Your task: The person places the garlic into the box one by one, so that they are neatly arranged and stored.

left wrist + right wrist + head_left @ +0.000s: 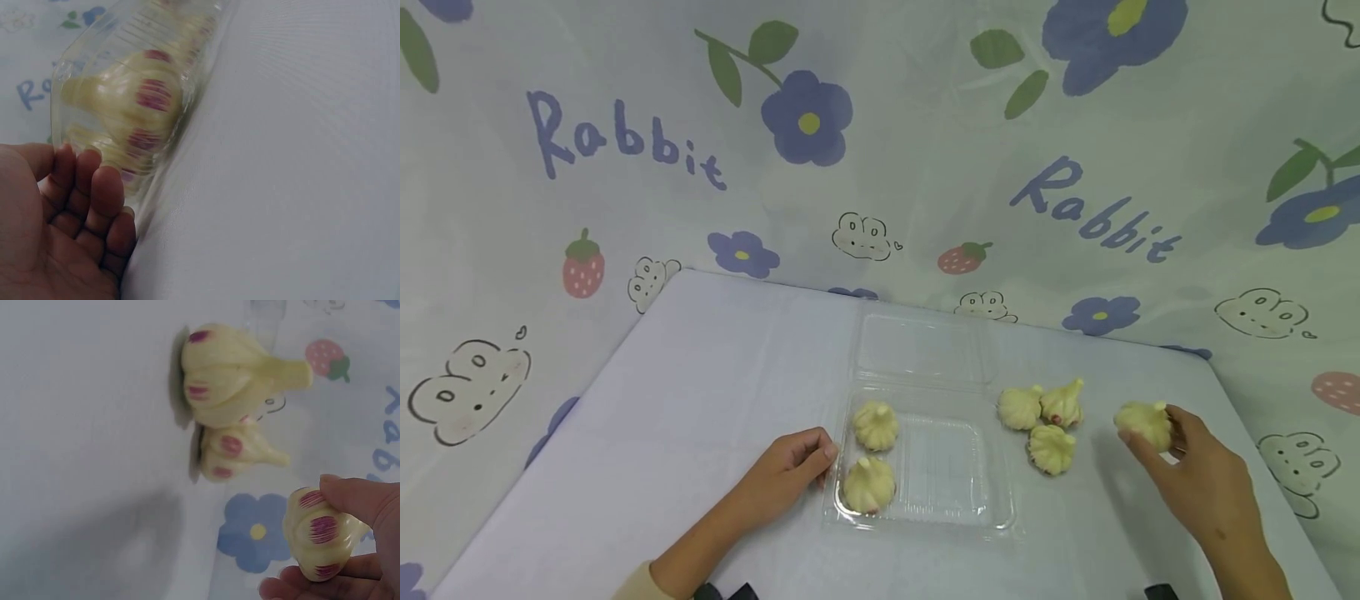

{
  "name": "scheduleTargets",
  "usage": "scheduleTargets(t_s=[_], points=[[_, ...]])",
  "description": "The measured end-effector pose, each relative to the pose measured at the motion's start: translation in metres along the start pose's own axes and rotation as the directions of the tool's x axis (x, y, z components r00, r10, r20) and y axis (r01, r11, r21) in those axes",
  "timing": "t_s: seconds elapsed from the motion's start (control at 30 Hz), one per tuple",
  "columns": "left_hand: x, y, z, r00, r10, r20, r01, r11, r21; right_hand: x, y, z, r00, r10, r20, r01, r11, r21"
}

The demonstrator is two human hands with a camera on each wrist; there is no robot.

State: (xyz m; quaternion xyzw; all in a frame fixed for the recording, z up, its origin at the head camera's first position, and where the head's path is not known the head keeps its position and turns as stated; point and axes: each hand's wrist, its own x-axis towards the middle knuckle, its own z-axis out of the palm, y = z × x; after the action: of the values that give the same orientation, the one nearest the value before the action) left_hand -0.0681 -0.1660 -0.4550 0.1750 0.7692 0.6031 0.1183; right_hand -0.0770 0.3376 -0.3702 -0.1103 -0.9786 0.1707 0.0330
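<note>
Head view: six garlic bulbs in total. Two sit inside the clear container along its left side, three rest to its right, and one is farther right, grasped by the right hand. The left hand is at the container's left edge, fingers curled; whether it grips the rim cannot be told. The backdrop reads "Rabbit" twice. Left wrist view: purple patches, barely visible from the head, show through the container wall. Right wrist view: purple streaks mark the held bulb; two others appear
</note>
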Motion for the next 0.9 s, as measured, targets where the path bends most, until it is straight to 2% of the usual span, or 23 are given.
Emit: scheduleTargets(t_s=[0.17,0.5,0.9], points=[[0.000,-0.001,0.000,1.000,0.001,-0.003,-0.001,1.000,-0.001,-0.007,-0.014,-0.003,0.999,-0.051,-0.012,0.051,0.999,0.003],[0.001,-0.001,0.000,1.000,0.011,0.004,-0.011,1.000,-0.006,-0.023,-0.040,-0.006,0.983,-0.180,-0.025,0.181,0.983,0.035],[0.001,0.000,0.000,1.000,0.004,-0.004,-0.004,1.000,-0.006,-0.036,-0.072,-0.007,0.955,-0.288,-0.067,0.292,0.954,0.067]])
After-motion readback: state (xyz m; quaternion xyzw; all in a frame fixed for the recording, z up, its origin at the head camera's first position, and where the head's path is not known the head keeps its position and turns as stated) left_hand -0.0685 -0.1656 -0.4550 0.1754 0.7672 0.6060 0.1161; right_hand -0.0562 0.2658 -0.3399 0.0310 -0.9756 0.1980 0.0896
